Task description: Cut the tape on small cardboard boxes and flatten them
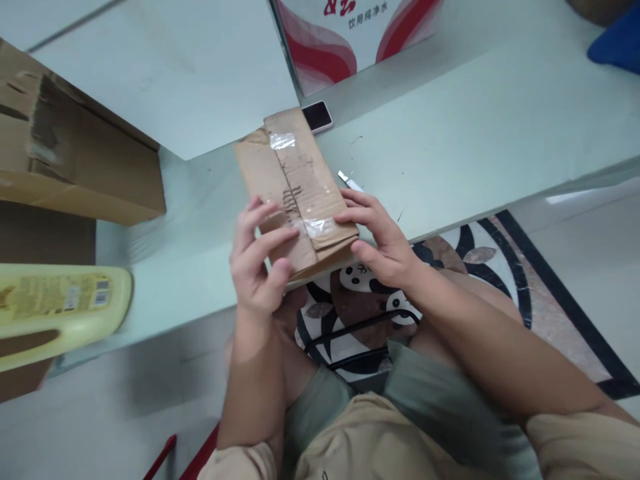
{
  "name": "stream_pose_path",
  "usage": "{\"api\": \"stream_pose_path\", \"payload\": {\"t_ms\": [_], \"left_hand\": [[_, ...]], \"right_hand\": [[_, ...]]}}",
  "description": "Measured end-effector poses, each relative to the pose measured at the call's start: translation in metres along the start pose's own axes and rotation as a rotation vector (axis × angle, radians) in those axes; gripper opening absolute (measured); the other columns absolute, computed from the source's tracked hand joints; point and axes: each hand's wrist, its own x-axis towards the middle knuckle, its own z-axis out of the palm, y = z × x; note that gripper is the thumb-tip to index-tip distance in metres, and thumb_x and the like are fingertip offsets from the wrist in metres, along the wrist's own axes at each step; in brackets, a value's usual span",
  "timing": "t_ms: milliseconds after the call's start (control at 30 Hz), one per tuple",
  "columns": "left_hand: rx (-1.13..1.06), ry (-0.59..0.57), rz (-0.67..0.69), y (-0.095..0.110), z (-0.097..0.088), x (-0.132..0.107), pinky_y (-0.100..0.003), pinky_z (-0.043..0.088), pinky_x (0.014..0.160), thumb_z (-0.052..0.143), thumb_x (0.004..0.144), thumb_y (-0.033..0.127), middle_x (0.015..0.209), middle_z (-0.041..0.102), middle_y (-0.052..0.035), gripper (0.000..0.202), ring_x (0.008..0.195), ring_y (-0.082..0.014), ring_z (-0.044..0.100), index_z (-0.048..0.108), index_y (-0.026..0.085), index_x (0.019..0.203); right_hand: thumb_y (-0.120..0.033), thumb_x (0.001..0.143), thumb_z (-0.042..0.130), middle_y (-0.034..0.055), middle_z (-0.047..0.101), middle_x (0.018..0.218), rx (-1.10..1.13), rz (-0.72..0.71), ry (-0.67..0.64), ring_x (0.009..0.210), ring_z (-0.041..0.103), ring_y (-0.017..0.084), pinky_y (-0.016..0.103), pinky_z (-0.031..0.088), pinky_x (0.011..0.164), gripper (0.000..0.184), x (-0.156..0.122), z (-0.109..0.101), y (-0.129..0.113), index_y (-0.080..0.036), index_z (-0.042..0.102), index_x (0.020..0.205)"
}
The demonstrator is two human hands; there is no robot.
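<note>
A small brown cardboard box (295, 180) lies near the table's front edge, with strips of clear tape over the seam on top. My left hand (260, 260) is at its near left corner, fingers spread over the top and thumb apart. At the near right corner, my right hand (377, 237) grips the box, fingertips on top and thumb by the near side. A white craft knife (350, 180) with its blade out shows just beyond my right fingers, which hide its rear part. Whether those fingers touch the knife I cannot tell.
Beyond the box, a phone (318, 116) lies partly covered. A white panel (200, 73) and a red-and-white carton (360, 40) stand at the back. Leftward are a larger cardboard box (115, 163) and a yellow jug (95, 320). The table edge (480, 217) runs close to my hands.
</note>
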Motion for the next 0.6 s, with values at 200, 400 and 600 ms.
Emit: {"api": "stream_pose_path", "payload": {"t_ms": [200,400,600], "left_hand": [[0.015,0.08,0.096,-0.011,0.018,-0.01,-0.061,0.026,0.13,0.049,0.095,0.067,0.121,0.068,-0.0059,0.045,0.143,-0.0334,0.05,0.073,0.03,0.103],[-0.01,0.139,0.091,-0.008,0.028,-0.013,-0.059,0.027,0.13,0.045,0.096,0.061,0.121,0.068,-0.0061,0.042,0.144,-0.033,0.048,0.072,0.03,0.102],[0.03,0.172,0.115,0.002,0.035,-0.014,-0.057,0.028,0.13,0.038,0.101,0.052,0.121,0.069,-0.0057,0.04,0.13,-0.0296,0.059,0.07,0.028,0.103]], "right_hand": [[-0.046,0.092,0.06,0.0128,0.066,0.121,-0.438,0.441,0.168,0.101,0.066,0.029,0.049,0.057,0.089,0.046,0.004,-0.015,0.013,-0.023,0.06,0.131],[-0.031,0.083,0.064,0.0138,0.073,0.095,-0.852,0.6,-0.037,0.084,0.064,0.033,0.05,0.055,0.076,0.057,0.01,-0.024,0.027,-0.02,0.061,0.138],[-0.034,0.095,0.048,0.0003,0.061,0.071,-0.343,0.42,0.153,0.062,0.056,0.02,0.037,0.05,0.06,0.031,0.006,-0.035,0.008,-0.029,0.07,0.116]]}}
